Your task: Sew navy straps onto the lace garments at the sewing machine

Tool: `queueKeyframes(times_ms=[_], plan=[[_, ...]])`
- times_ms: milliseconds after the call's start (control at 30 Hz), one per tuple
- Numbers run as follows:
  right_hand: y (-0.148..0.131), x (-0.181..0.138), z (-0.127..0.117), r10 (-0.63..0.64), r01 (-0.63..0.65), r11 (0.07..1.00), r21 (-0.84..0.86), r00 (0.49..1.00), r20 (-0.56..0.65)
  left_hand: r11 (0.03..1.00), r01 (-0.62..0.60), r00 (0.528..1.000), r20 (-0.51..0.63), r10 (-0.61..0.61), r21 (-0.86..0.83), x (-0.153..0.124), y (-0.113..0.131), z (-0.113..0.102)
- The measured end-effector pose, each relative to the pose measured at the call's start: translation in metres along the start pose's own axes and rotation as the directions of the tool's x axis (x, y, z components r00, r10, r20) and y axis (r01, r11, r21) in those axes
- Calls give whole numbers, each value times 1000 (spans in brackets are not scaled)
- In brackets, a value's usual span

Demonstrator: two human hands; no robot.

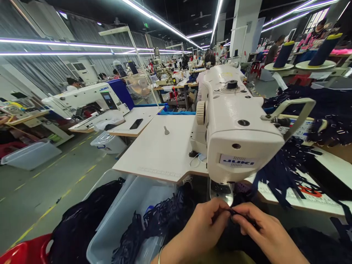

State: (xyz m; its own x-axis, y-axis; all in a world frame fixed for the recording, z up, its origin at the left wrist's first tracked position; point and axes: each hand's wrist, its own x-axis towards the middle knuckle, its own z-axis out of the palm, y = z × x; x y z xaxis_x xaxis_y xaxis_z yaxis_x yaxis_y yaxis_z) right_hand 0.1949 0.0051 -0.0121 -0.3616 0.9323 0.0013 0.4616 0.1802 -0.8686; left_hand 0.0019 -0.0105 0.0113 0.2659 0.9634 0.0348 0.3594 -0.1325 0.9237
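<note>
My left hand (206, 220) and my right hand (260, 231) meet low in the view, just under the head of a white Juki sewing machine (233, 121). Both pinch a thin dark navy strip (235, 213) between thumb and fingers. The strip runs towards the needle area (221, 191), which the machine head partly hides. A pile of navy strips (286, 172) lies on the white table (156, 150) to the right of the machine.
A clear plastic bin (123, 216) of navy fabric stands below left, beside a red bin (24, 251). Thread cones (283, 55) stand at the back right. Another Juki machine (90, 99) and seated workers fill the left and far rows. A grey aisle floor runs left.
</note>
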Motion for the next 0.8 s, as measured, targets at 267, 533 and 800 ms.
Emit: queueKeyframes(times_ms=[267,533,800], plan=[[-10,-3,8,-62,61,996,72,998,10,986,-38,994,-93,53,163,0,-10,5],[-16,3,3,156,-223,940,259,954,256,918,-283,958,121,258,279,-7,-11,1],[-18,0,8,171,-173,971,164,985,24,957,-222,973,107,205,187,-4,-3,-2]])
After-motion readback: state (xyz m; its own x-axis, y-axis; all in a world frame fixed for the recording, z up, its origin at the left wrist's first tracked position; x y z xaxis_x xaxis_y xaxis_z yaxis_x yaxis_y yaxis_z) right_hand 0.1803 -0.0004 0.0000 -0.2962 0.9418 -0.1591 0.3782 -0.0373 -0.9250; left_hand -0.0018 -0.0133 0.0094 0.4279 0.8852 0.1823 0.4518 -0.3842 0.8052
